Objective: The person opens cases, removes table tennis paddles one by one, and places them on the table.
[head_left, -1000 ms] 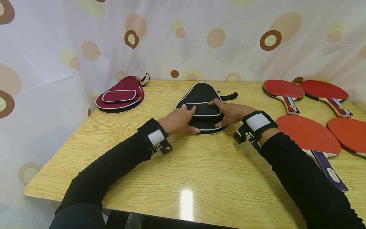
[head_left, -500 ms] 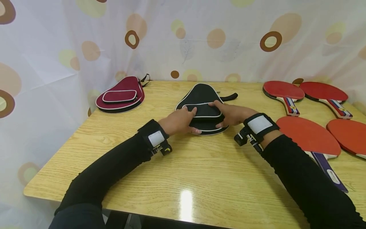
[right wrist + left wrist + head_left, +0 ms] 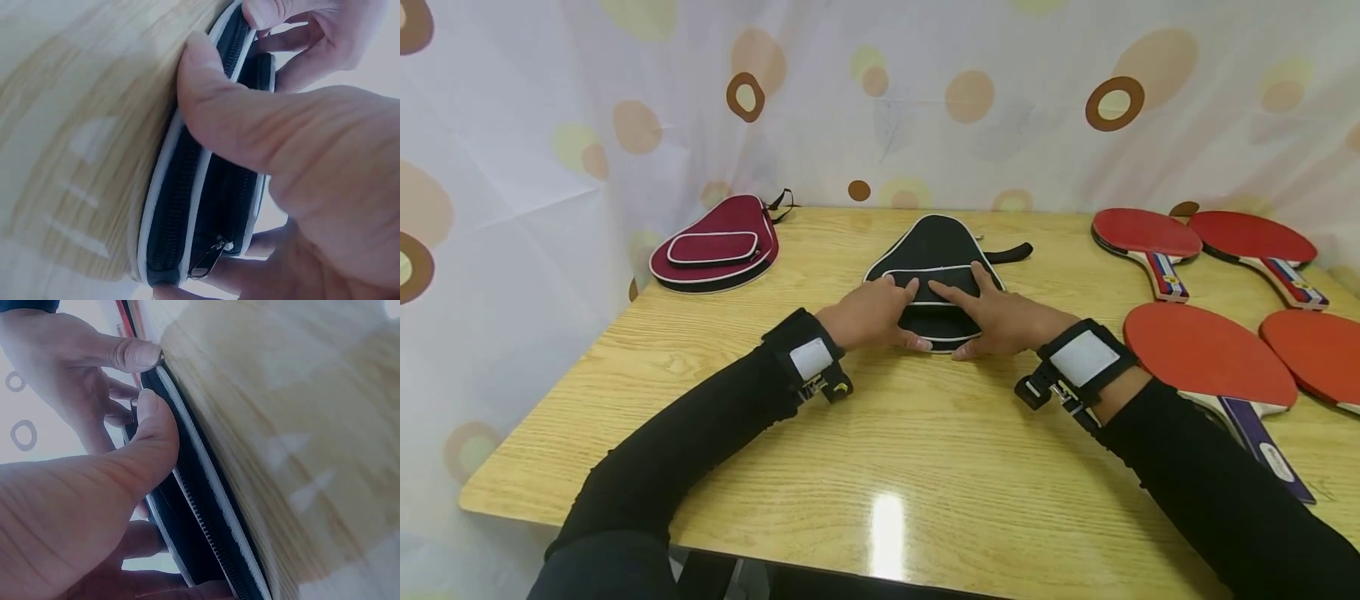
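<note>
Right hand (image 3: 1000, 321) slid nearer along black paddle case (image 3: 936, 242), fingers now flat on top; left hand (image 3: 872, 315) unchanged, pinching rim

Two arms in long, close-fitting black sleeves that wrinkle at the elbows. Each wrist wears a black strap with a white rectangular patch on top. A small black camera unit with metal fittings hangs from each strap; the left one shows a yellow mark.
</note>
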Demonstrator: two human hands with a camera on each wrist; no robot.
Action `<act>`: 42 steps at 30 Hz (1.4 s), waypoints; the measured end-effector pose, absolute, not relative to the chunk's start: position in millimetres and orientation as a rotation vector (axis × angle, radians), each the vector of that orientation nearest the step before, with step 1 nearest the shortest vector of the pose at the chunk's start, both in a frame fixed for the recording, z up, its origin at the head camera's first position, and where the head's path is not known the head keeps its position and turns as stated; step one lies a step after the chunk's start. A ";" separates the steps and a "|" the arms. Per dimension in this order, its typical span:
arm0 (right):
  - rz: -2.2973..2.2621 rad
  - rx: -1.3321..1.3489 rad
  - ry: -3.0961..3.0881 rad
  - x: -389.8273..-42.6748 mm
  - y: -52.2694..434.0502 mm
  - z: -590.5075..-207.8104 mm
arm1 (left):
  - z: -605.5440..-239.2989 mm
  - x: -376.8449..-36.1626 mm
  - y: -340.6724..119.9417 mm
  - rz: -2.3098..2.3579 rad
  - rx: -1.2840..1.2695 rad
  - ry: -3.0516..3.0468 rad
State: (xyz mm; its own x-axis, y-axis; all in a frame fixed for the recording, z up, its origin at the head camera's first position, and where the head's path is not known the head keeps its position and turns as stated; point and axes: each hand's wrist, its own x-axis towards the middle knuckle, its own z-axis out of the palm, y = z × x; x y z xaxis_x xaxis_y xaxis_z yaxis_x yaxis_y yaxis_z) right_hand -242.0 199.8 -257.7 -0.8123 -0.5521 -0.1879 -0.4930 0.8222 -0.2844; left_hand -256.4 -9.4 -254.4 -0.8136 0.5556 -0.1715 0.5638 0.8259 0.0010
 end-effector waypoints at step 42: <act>-0.370 -0.609 2.728 -289.3 201.4 -257.1 | -256.3 -296.9 0.9 -0.002 0.809 2.888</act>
State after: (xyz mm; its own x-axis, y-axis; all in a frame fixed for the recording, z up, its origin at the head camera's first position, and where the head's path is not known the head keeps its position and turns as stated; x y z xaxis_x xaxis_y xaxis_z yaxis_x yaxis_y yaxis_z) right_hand -289.3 201.4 -257.1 -0.8577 -0.4488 -0.2509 -0.3659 0.8756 -0.3155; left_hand -296.9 0.9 -256.3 -0.8450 0.5169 -0.1371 0.5171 0.8551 0.0367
